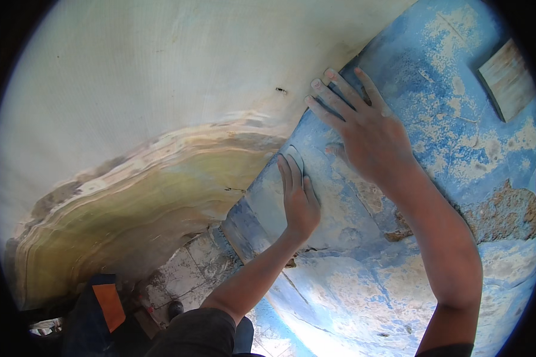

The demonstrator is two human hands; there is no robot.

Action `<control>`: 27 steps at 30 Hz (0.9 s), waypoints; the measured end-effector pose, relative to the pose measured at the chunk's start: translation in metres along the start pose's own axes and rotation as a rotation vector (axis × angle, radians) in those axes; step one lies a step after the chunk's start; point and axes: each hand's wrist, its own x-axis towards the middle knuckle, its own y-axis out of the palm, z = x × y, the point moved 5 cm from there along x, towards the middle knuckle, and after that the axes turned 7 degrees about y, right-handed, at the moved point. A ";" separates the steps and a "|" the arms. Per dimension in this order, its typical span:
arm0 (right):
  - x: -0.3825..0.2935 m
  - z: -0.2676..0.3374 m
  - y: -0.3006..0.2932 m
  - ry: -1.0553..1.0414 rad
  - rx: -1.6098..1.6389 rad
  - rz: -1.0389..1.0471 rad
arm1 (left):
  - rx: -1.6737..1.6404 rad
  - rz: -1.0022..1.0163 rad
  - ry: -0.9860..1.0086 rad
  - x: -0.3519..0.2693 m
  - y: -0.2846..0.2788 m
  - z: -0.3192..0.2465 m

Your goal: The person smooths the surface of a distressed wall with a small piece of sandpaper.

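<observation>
My left hand [301, 203] lies flat against a blue wall [353, 267] with peeling, patchy paint. Under its fingers is a thin pale pad [295, 156] with a rounded end; the fingers cover most of it, and its material is unclear. Higher up and to the right, my right hand [370, 129] is spread on the same wall, close to the corner. Its fingertips, whitened as if by dust, reach the corner edge, and nothing shows in its grasp.
Left of the corner stands a whitish wall [161, 80] with a stained greenish-brown lower band [161, 196]. A square box or board [508, 82] juts from the blue wall. Rough plaster [502, 212] is exposed below it. Dirty floor tiles [178, 272] and a dark blue-and-orange item [109, 305] lie below.
</observation>
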 end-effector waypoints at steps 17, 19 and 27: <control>0.000 0.003 -0.004 -0.008 -0.025 0.059 | -0.004 -0.025 -0.048 -0.031 0.002 -0.009; -0.001 0.001 -0.005 -0.003 -0.017 0.056 | -0.032 0.081 0.080 -0.036 0.004 -0.015; 0.000 0.003 0.001 -0.006 0.028 0.015 | -0.067 -0.091 -0.125 -0.013 0.003 0.009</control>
